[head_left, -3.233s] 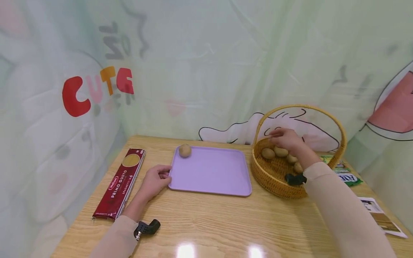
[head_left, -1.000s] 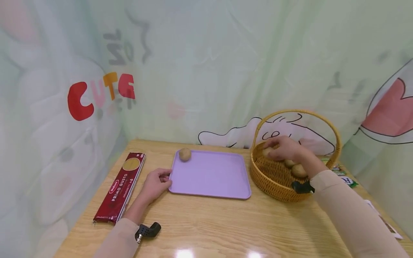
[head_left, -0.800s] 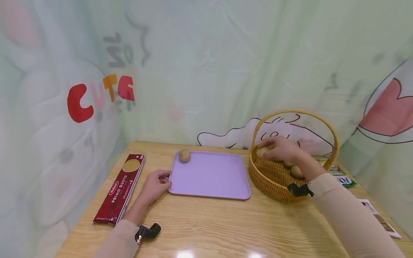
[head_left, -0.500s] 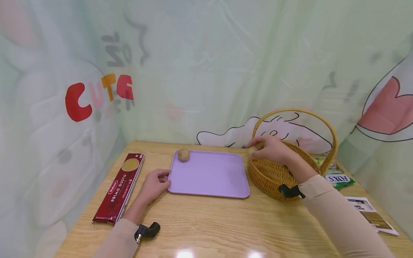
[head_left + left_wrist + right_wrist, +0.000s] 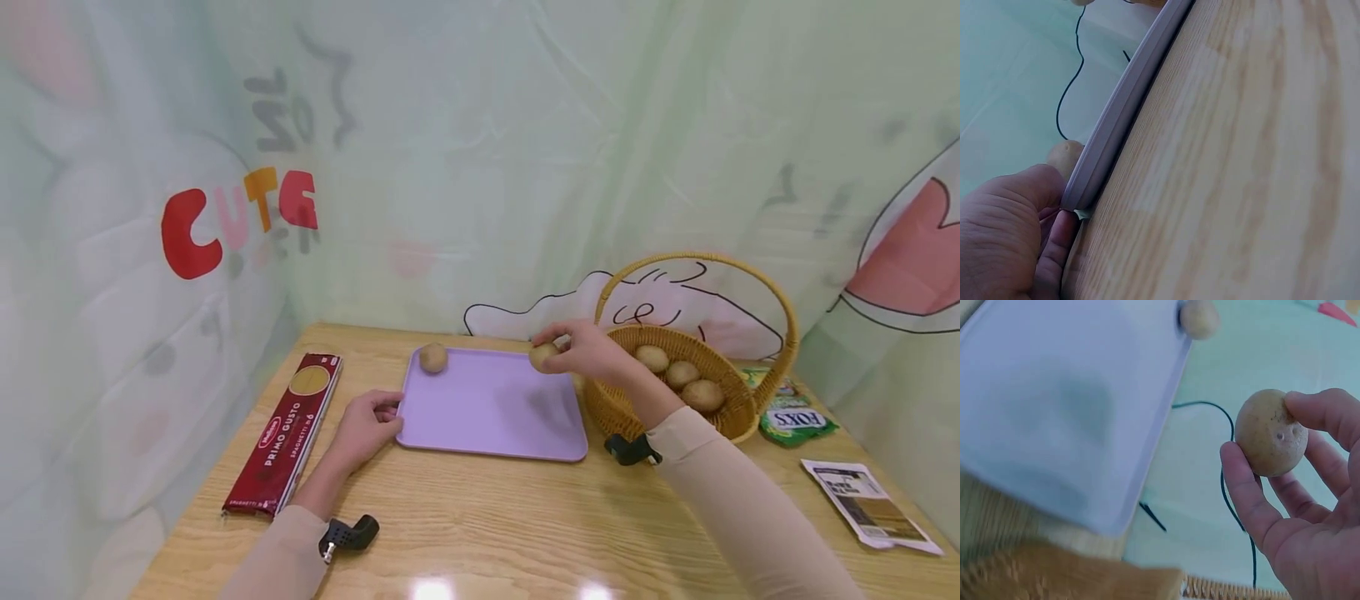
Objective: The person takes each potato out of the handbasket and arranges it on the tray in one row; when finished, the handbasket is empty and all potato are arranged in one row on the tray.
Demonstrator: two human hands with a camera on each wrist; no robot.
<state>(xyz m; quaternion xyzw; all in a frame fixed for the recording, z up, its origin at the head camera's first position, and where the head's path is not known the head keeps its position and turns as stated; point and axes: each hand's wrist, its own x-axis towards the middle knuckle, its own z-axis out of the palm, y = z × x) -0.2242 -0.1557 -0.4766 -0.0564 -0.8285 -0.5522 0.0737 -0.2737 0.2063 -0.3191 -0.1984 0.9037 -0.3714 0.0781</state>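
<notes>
My right hand (image 5: 588, 354) holds a potato (image 5: 543, 358) above the back right part of a lilac tray (image 5: 487, 408). In the right wrist view the potato (image 5: 1269, 434) sits between the thumb and fingertips, clear of the tray. Another potato (image 5: 432, 358) rests in the tray's back left corner. My left hand (image 5: 367, 425) pinches the tray's left edge. The left wrist view shows its thumb and a finger on either side of the tray rim (image 5: 1116, 112). Right of the tray, several potatoes (image 5: 682, 374) lie in a wicker basket (image 5: 750, 414) with a tall handle.
A red spaghetti packet (image 5: 285, 437) lies left of my left hand. A green FOX'S packet (image 5: 797, 419) and a white and brown pouch (image 5: 870, 504) are on the table's right side. A printed curtain (image 5: 450, 167) hangs behind the wooden table (image 5: 487, 517).
My right hand has lifted a potato out of the basket and moved left, over the tray. More potatoes in the basket are now visible. The left hand has stayed on the tray edge.
</notes>
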